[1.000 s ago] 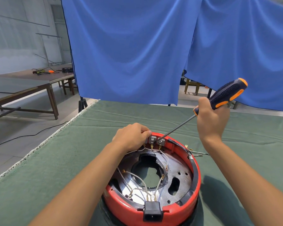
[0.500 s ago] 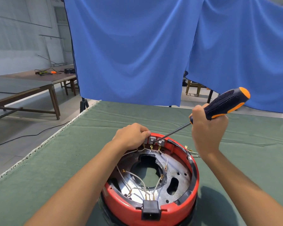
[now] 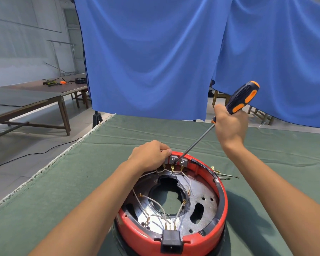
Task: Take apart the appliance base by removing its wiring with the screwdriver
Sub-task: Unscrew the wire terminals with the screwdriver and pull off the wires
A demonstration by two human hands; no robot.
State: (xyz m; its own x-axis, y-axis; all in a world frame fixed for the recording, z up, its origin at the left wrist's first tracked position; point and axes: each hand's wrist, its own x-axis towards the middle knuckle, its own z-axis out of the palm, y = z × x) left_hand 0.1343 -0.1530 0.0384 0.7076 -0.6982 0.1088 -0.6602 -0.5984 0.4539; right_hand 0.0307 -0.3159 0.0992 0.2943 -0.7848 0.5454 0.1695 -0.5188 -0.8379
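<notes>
The appliance base [image 3: 171,206], a red ring round a bare metal plate, sits upturned at the near edge of the table [image 3: 63,182], about midway along it. White wiring [image 3: 156,202] with brass terminals loops across the plate to a black socket [image 3: 171,242] at the near rim and to a grey terminal block [image 3: 175,160] at the far rim.

Change over the last second: the screwdriver [image 3: 229,115] has swung to a steeper angle, its black-and-orange handle carried higher and further right, while the tip has stayed on the grey terminal block. The right hand [image 3: 230,126] is wrapped round the lower handle. The left hand [image 3: 151,154] has not moved; its fingers are curled on the block's left end, pinching it steady.

Judgement: the tip is seated and being levered or turned at one terminal; the wires there look attached yet, so removal at this block is not done. A few loose wires [image 3: 223,173] lie on the cloth just right of the base.

The table is covered in green cloth with a frayed white left edge. Blue curtains [image 3: 155,52] hang behind it. Far left, wooden tables [image 3: 35,97] stand on a tiled floor, one carrying cables; a black cord trails across the floor.
</notes>
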